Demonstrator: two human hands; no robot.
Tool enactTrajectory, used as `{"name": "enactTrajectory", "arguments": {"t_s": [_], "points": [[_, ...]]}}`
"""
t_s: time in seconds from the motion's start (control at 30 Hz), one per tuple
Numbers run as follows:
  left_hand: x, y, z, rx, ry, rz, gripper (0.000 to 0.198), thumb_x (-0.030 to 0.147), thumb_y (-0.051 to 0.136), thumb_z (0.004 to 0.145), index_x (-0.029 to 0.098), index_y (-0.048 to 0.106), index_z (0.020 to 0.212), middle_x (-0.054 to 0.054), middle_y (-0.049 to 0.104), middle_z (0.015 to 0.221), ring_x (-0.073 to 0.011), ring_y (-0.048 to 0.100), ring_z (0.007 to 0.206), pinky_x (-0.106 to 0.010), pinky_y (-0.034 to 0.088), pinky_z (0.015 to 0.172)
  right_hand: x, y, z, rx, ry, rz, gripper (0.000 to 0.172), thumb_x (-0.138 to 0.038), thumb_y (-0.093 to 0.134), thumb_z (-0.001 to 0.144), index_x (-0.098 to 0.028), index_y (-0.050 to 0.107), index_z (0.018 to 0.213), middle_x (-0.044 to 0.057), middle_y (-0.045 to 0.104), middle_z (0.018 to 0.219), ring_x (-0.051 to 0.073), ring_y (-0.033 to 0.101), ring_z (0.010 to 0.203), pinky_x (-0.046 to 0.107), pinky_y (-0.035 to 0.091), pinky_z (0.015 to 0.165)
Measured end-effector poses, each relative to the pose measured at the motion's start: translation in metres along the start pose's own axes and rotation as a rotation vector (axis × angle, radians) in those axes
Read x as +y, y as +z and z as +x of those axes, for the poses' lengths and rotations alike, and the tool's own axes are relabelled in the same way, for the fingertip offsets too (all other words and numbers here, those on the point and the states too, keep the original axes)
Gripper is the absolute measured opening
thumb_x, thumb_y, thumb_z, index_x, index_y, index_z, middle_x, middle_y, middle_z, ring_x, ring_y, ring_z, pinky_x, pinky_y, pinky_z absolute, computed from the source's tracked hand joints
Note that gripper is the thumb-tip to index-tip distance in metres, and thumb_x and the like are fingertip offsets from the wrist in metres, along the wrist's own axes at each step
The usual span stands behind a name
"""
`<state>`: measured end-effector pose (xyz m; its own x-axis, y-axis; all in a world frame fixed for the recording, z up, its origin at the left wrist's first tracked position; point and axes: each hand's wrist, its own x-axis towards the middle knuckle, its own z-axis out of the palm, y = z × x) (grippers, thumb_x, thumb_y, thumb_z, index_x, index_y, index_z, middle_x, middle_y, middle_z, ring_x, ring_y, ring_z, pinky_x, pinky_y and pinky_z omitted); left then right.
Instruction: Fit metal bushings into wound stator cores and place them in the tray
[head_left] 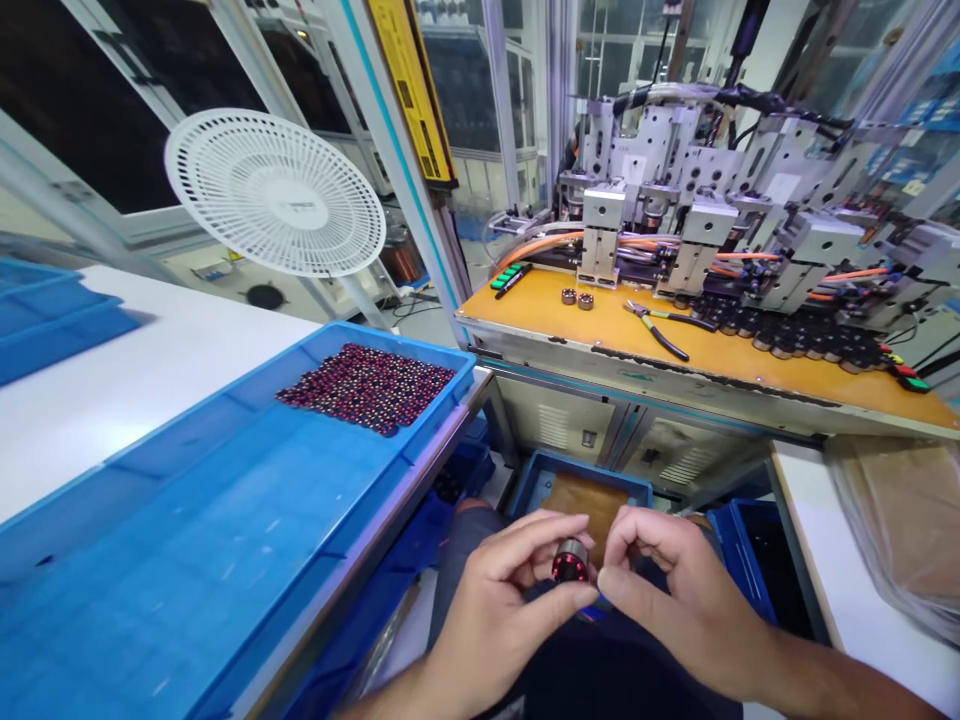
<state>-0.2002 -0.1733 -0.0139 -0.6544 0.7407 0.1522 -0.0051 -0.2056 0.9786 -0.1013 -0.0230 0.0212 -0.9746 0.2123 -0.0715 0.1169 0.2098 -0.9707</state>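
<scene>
Above my lap, my left hand holds a small round motor part between fingers and thumb. It has a grey metal outer ring and a dark core with red spots facing me. My right hand is close beside it on the right, thumb and fingertips drawn together in a pinch. Whatever those fingertips hold, if anything, is too small or hidden to tell. Beneath the hands stands a blue bin with a brown sheet inside.
To the left, a long blue tray holds many small red-and-black parts at its far end. A fan stands behind it. On the orange bench are pliers, two round parts, dark parts and a machine.
</scene>
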Motion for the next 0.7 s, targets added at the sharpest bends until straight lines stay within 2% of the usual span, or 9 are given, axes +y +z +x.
{"name": "enactTrajectory", "arguments": {"t_s": [0.13, 0.2, 0.3, 0.43, 0.57, 0.63, 0.7], "points": [[0.0, 0.001, -0.002, 0.03, -0.05, -0.022, 0.034, 0.008, 0.08, 0.07, 0.022, 0.07, 0.099, -0.001, 0.076, 0.09, -0.0127, 0.073, 0.077, -0.017, 0.059, 0.073, 0.003, 0.005, 0.002, 0.025, -0.022, -0.135, 0.025, -0.039, 0.064, 0.081, -0.017, 0.057, 0.071, -0.001, 0.056, 0.069, 0.011, 0.05, 0.066, 0.024, 0.04, 0.062], [0.001, 0.0, -0.002, 0.003, -0.045, 0.002, 0.031, 0.008, 0.081, 0.067, 0.019, 0.072, 0.093, -0.004, 0.076, 0.095, -0.0141, 0.073, 0.078, -0.018, 0.059, 0.072, 0.003, 0.007, 0.002, 0.033, -0.026, -0.175, 0.024, -0.035, 0.059, 0.085, -0.017, 0.057, 0.069, -0.001, 0.056, 0.068, 0.011, 0.051, 0.066, 0.024, 0.039, 0.063], [0.003, -0.004, -0.001, -0.063, -0.063, -0.077, 0.036, 0.007, 0.083, 0.064, 0.021, 0.075, 0.096, -0.006, 0.072, 0.106, -0.0155, 0.072, 0.083, -0.021, 0.06, 0.071, 0.0, 0.006, 0.002, 0.005, -0.005, -0.143, 0.025, -0.033, 0.055, 0.088, -0.017, 0.056, 0.069, -0.001, 0.058, 0.069, 0.01, 0.052, 0.067, 0.024, 0.038, 0.065], [0.002, -0.008, -0.001, -0.105, -0.177, -0.303, 0.034, 0.006, 0.08, 0.068, 0.021, 0.076, 0.098, -0.004, 0.072, 0.098, -0.0105, 0.069, 0.075, -0.018, 0.058, 0.068, -0.001, -0.006, 0.006, -0.128, 0.046, 0.05, 0.028, -0.037, 0.058, 0.087, -0.016, 0.057, 0.068, -0.002, 0.055, 0.067, 0.009, 0.047, 0.064, 0.023, 0.035, 0.061], [0.0, -0.01, -0.002, -0.188, -0.298, -0.504, 0.033, 0.007, 0.082, 0.067, 0.023, 0.076, 0.096, -0.004, 0.077, 0.095, -0.0097, 0.072, 0.073, -0.016, 0.057, 0.07, 0.002, -0.029, 0.012, -0.37, 0.187, 0.214, 0.04, -0.049, 0.066, 0.081, -0.014, 0.055, 0.066, -0.001, 0.052, 0.062, 0.008, 0.045, 0.057, 0.023, 0.032, 0.054], [0.0, -0.011, -0.002, -0.203, -0.324, -0.511, 0.032, 0.009, 0.083, 0.066, 0.022, 0.076, 0.095, -0.006, 0.078, 0.099, -0.0106, 0.073, 0.074, -0.016, 0.057, 0.07, -0.001, -0.036, 0.014, -0.407, 0.195, 0.158, 0.043, -0.054, 0.068, 0.078, -0.013, 0.057, 0.068, -0.001, 0.052, 0.063, 0.008, 0.045, 0.056, 0.023, 0.033, 0.054], [0.0, -0.011, -0.002, -0.214, -0.347, -0.492, 0.032, 0.011, 0.084, 0.066, 0.02, 0.077, 0.095, -0.005, 0.078, 0.093, -0.0103, 0.073, 0.071, -0.015, 0.057, 0.068, -0.006, -0.036, 0.013, -0.371, 0.188, 0.103, 0.043, -0.054, 0.07, 0.076, -0.013, 0.059, 0.071, -0.001, 0.051, 0.064, 0.008, 0.041, 0.056, 0.022, 0.031, 0.052]]}}
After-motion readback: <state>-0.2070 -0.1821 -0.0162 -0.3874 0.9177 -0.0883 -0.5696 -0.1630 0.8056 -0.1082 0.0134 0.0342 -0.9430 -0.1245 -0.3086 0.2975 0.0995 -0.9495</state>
